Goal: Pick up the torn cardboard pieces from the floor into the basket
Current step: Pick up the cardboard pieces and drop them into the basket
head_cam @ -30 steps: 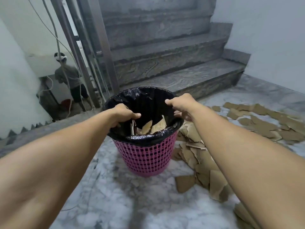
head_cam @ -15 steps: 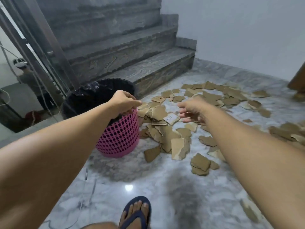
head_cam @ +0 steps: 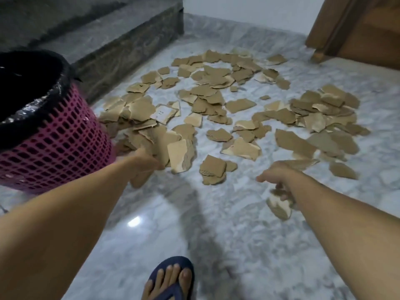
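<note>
torn brown cardboard pieces (head_cam: 218,105) lie scattered over the marble floor (head_cam: 216,234), spread from beside the basket across to the far right, many overlapping in loose heaps. a pink mesh basket (head_cam: 58,146) w/ a black bag liner (head_cam: 32,83) stands at the left, upright, its right side touching the nearest heap. the left hand (head_cam: 144,164) reaches down just right of the basket, fingers closed round a few cardboard bits (head_cam: 140,180) that hang below it. the right hand (head_cam: 279,178) is low over the floor, near right, fingers curled, gripping a pale scrap (head_cam: 279,206) that dangles under the wrist; blurred, so finger detail is unclear. a bare foot in a dark blue flip-flop (head_cam: 171,278) shows at the near edge. grey stone steps (head_cam: 108,40) rise far left; a wooden door frame (head_cam: 346,29) sits far right.
</note>
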Demonstrator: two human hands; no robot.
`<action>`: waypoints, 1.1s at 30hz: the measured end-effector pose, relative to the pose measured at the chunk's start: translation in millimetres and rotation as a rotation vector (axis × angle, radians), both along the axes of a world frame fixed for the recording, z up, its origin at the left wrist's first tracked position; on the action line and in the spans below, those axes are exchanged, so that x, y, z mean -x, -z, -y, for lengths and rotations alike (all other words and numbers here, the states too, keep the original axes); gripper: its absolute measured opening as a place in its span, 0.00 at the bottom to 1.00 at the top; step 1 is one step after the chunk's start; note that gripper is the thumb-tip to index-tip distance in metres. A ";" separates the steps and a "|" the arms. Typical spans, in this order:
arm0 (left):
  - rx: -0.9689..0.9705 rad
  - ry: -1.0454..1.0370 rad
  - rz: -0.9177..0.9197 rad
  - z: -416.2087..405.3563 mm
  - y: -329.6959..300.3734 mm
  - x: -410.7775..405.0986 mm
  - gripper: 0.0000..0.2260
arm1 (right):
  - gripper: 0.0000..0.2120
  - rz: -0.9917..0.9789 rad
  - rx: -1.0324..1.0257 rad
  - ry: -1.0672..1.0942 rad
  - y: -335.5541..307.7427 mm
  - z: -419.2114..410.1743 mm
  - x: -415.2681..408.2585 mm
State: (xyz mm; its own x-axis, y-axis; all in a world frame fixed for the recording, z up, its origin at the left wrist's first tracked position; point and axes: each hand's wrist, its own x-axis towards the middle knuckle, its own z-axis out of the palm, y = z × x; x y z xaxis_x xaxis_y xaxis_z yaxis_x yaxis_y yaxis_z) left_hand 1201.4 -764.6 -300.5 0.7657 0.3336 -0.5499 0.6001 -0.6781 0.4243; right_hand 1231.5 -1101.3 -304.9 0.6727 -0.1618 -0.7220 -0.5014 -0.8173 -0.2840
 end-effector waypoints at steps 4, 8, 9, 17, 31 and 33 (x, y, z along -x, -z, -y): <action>-0.146 0.039 -0.065 -1.7 42.2 -9.4 0.20 | 0.44 -0.058 0.223 -0.116 39.1 20.1 11.5; -0.322 0.005 -0.136 -9.5 79.6 -11.0 0.27 | 0.49 -0.040 0.474 -0.255 62.1 22.9 19.0; -0.363 -0.021 -0.129 -8.1 84.1 -10.1 0.26 | 0.47 -0.027 0.502 -0.265 64.6 20.8 18.1; -0.339 -0.151 -0.092 -13.7 90.3 -25.2 0.20 | 0.28 0.195 0.224 -0.155 56.0 -22.1 -20.2; -0.337 -0.129 -0.186 -18.0 90.3 -38.2 0.46 | 0.36 0.156 0.149 -0.351 61.2 -111.2 -60.5; -0.316 -0.123 -0.217 -21.1 91.8 -35.2 0.41 | 0.44 0.111 0.165 -0.392 64.1 -113.7 -54.8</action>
